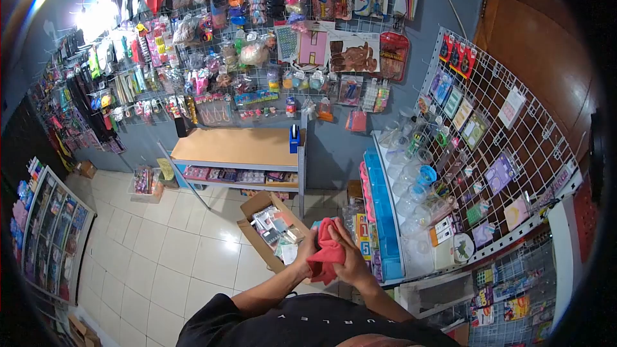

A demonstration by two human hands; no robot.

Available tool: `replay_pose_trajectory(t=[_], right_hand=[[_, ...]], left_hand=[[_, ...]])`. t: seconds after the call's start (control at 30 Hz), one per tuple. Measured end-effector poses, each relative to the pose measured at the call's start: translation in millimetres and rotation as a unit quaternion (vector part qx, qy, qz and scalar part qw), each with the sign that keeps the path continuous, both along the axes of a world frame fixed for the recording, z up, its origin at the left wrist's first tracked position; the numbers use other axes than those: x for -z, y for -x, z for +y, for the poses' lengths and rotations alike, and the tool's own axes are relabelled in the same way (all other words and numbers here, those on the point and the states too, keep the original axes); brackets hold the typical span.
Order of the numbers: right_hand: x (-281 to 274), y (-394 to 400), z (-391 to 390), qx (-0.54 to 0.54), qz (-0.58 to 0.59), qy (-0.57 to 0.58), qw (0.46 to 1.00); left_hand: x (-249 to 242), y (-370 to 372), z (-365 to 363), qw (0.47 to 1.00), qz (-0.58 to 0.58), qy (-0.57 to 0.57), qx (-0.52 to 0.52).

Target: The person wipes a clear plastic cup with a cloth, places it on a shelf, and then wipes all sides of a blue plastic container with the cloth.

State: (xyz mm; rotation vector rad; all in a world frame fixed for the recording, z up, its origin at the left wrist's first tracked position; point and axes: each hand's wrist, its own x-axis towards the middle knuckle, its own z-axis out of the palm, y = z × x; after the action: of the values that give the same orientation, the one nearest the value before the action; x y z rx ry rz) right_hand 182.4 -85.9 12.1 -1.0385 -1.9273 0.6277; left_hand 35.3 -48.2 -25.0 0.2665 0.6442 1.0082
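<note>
A crumpled coral-red cloth (pixel 328 252) is bunched up between my two hands in front of my chest. My left hand (pixel 304 256) is closed on the cloth from the left. On the other side, my right hand (pixel 351 260) grips it with the fingers over its upper part. Just left of my hands, an open cardboard box (pixel 256 242) on the floor holds small packets and boxed goods. Its right side is partly hidden behind my hands.
A low table (pixel 225 146) with a blue tape dispenser (pixel 294 139) stands ahead. To the right is a white shelf with clear plastic jars (pixel 411 193) beside a wire grid rack (pixel 498 125). Hanging goods cover the back wall. A display rack (pixel 54 234) stands left on the tiled floor.
</note>
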Motion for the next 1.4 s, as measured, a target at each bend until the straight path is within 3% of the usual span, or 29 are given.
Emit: replay_pose_trajectory(t=[0.07, 0.17, 0.2, 0.3, 0.43, 0.47, 0.5, 0.57, 0.6, 0.67, 0.7, 0.77, 0.8, 0.83, 0.9, 0.97, 1.0, 1.07, 1.13, 1.2, 1.23, 1.27, 1.3, 1.4], right_hand=[[5, -10, 13, -0.032, 0.070, -0.004, 0.997], [18, -19, 26, -0.058, 0.187, 0.113, 0.974], [28, -21, 32, -0.079, 0.210, 0.101, 0.969], [42, -22, 44, -0.045, 0.363, 0.206, 0.907], [64, -14, 39, 0.108, 0.278, 0.303, 0.905], [64, -16, 30, 0.088, 0.223, 0.276, 0.931], [45, -6, 16, 0.072, 0.239, 0.253, 0.935], [56, -2, 8, 0.021, 0.135, 0.098, 0.986], [60, -2, 9, 0.026, 0.152, 0.103, 0.983], [65, -4, 15, 0.033, 0.187, 0.113, 0.975], [36, -7, 11, 0.046, 0.209, 0.152, 0.965], [59, -27, 30, 0.080, 0.252, 0.281, 0.922], [43, -23, 33, 0.113, 0.307, 0.273, 0.905], [33, -29, 36, 0.212, 0.246, 0.343, 0.881], [40, -41, 45, 0.081, 0.424, 0.355, 0.829], [-8, -19, 18, 0.116, 0.229, 0.141, 0.956], [-10, -17, 17, 0.118, 0.212, 0.127, 0.962], [0, -25, 8, 0.108, 0.119, 0.113, 0.981], [16, -21, 9, 0.092, 0.179, 0.109, 0.973], [38, -16, 13, 0.057, 0.223, 0.105, 0.968], [30, -17, 10, 0.061, 0.174, 0.096, 0.978], [19, -20, 5, 0.065, 0.125, 0.086, 0.986], [10, -22, 3, 0.071, 0.076, 0.076, 0.992], [1, -36, 9, 0.119, 0.103, 0.122, 0.980]], left_hand=[[12, -2, -5, 0.999, 0.028, -0.034, -0.004], [6, -4, -9, 0.993, 0.090, -0.074, -0.023], [17, -2, -5, 0.990, 0.112, -0.084, -0.027], [-6, -1, -8, 0.966, 0.207, -0.135, -0.071], [-20, 6, -6, 0.932, 0.302, -0.152, -0.132], [-23, 8, -5, 0.921, 0.333, -0.142, -0.146], [-15, 11, -1, 0.935, 0.296, -0.139, -0.139], [7, 17, 7, 0.959, 0.221, -0.130, -0.122], [-15, 13, 1, 0.958, 0.221, -0.131, -0.127], [13, 21, 4, 0.930, 0.308, -0.189, -0.059], [23, 25, 4, 0.911, 0.349, -0.217, -0.025], [-18, 14, -16, 0.897, 0.380, -0.225, -0.019], [-7, 9, -21, 0.906, 0.350, -0.238, -0.014], [5, 7, -25, 0.914, 0.318, -0.251, -0.009], [24, 6, -29, 0.890, 0.359, -0.279, 0.033], [24, -3, -31, 0.907, 0.310, -0.284, 0.037], [28, 2, -23, 0.908, 0.319, -0.249, 0.105], [35, 1, -15, 0.943, 0.248, -0.191, 0.115], [29, 4, -10, 0.962, 0.171, -0.159, 0.140], [27, 15, 0, 0.929, 0.220, -0.264, 0.138], [30, 17, 5, 0.907, 0.243, -0.315, 0.137], [49, 15, 10, 0.956, 0.145, -0.218, 0.131], [46, 19, 12, 0.959, 0.144, -0.202, 0.135], [5, 26, 17, 0.978, 0.123, -0.124, 0.115]])
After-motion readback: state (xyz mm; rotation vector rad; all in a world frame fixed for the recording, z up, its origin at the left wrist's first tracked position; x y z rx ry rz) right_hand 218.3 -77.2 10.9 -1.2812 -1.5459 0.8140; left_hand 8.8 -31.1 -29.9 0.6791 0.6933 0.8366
